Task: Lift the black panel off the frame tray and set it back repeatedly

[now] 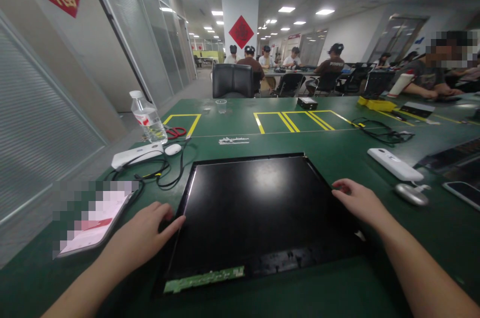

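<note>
A black LCD display panel (pixel 255 203) lies flat in front of me, face up, with a narrow green circuit board (pixel 204 279) along its near left edge. My left hand (pixel 146 225) grips the panel's left edge, the thumb on top of the border and the curled fingers at the outer side. At the opposite edge, my right hand (pixel 358 200) has its bent fingertips on the frame; part of its grip is hidden. A small whitish tab (pixel 360 235) shows by the panel's near right corner.
On the left are a phone (pixel 99 220), a white power strip (pixel 138 155), cables, red-handled scissors (pixel 176 132) and a water bottle (pixel 147 118). To the right lie a white elongated device (pixel 395 164) and a silver mouse-shaped object (pixel 411 194). Several people sit beyond.
</note>
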A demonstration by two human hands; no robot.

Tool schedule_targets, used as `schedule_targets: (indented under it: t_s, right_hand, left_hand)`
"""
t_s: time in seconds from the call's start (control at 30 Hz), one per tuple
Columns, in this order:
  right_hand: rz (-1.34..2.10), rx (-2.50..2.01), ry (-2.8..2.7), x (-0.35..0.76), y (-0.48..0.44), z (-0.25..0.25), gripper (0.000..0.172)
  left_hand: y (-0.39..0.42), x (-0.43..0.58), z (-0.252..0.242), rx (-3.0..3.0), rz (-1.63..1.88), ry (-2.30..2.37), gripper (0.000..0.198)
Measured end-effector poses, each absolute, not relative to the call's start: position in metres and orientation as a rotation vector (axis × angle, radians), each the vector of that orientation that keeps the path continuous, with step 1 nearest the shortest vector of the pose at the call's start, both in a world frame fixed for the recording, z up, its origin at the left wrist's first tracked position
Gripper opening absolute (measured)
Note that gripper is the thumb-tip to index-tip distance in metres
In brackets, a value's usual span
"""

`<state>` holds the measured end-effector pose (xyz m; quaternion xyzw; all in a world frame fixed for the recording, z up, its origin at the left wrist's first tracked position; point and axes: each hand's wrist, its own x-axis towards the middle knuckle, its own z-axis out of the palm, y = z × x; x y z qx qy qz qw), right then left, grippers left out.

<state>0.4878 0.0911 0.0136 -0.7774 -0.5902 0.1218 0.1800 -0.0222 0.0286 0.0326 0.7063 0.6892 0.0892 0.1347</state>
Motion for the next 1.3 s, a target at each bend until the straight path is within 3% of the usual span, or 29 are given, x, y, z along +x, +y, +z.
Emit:
schedule_targets:
  t_s: [0.57,0.93,1.3]
  right_hand:
    - [0.368,-2.158,-1.791,0.497,0.093,0.000,0.021]
    - [0.368,-2.162,-1.816,0.500,0.095,-0.003,0.018]
    - [0.361,-2.130,-1.807,0.498,0.098,-0.006,0.013]
  left_hand:
    - [0.036,-0.013,0.027,1.867,0.573,1.898,0.022]
    - [0.026,0.007,0.033,1.209,1.076,1.722,0.032]
    - [0.024,0.021,0.031,0.624,1.205,1.503,0.036]
